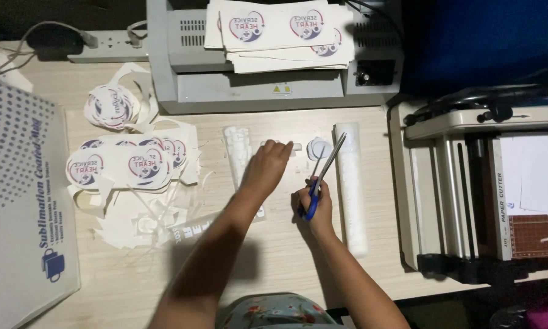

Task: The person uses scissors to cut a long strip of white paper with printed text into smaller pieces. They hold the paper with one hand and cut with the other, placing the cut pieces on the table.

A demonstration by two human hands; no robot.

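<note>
Cut off at the left frame edge: large white paper packet. Hidden under the left hand: whatever it presses.

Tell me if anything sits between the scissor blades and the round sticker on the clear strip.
Nothing visible does. The scissors in the right hand point at the round sticker, blades open just beside it. The left hand holds the clear strip to its left.
</note>
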